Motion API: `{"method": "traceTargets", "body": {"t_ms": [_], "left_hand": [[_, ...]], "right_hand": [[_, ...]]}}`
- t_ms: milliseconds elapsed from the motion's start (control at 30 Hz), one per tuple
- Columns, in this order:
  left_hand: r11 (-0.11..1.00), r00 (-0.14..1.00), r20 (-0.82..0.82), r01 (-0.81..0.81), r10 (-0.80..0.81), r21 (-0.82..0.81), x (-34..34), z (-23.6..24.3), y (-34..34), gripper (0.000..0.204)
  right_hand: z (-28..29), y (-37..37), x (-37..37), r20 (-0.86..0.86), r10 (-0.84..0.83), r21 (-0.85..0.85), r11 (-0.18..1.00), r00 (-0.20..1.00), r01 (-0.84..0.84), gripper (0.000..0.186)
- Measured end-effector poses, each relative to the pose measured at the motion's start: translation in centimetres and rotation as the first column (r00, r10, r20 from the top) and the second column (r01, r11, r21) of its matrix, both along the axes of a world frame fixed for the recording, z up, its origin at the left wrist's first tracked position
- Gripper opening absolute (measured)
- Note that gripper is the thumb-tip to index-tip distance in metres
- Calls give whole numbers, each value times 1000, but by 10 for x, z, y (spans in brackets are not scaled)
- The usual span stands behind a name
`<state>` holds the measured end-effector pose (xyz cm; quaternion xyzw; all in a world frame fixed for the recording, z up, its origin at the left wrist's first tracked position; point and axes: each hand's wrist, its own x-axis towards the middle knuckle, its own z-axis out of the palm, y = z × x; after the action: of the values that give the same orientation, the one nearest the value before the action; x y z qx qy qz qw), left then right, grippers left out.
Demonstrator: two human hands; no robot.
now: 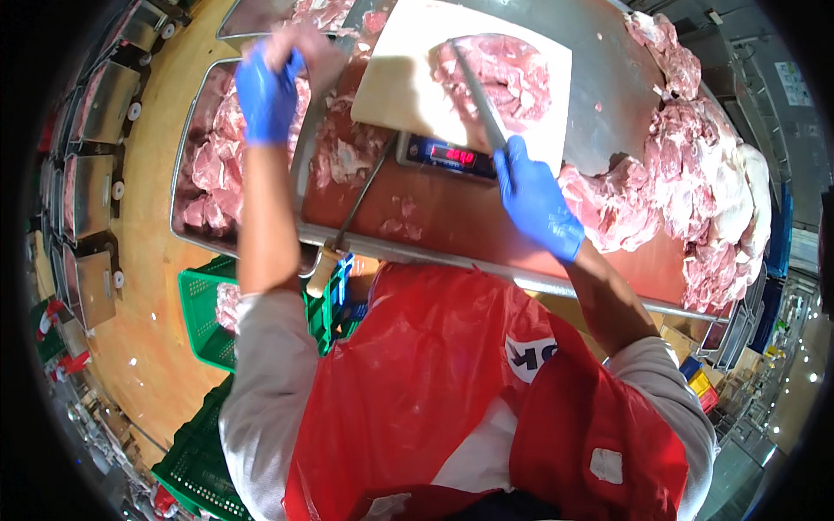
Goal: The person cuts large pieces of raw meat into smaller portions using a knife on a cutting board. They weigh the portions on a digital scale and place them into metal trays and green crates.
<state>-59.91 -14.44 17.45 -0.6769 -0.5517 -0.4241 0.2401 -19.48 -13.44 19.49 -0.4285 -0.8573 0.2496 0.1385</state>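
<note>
Holds a knife in the blue-gloved right hand at two o'clock, with the grip clamped around the handle and the blade pointing towards twelve, across the cut meat on a white board near one; cannot tell contact from overlap there. Holds a motion-blurred piece of meat in the blue-gloved left hand, between ten and eleven, with the grip closed on it, near a meat-filled steel tray at ten. Shows a scale with a red-lit display at the board's six-o'clock edge. Carries on the bench loose trimmings at eleven and a large meat heap between two and three. Includes a wooden-handled steel rod from nine towards twelve, and a green crate past eight.
</note>
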Motion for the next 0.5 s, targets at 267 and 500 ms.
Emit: {"method": "traceTargets", "body": {"t_ms": [267,500], "left_hand": [[960,604,771,35,202,-279,-90,61,101,13],[770,909,329,399,-258,-499,67,33,117,51]], "right_hand": [[34,45,75,-250,-422,-110,907,871,407,23],[-1,11,162,-301,-683,-421,721,666,550,17]]}}
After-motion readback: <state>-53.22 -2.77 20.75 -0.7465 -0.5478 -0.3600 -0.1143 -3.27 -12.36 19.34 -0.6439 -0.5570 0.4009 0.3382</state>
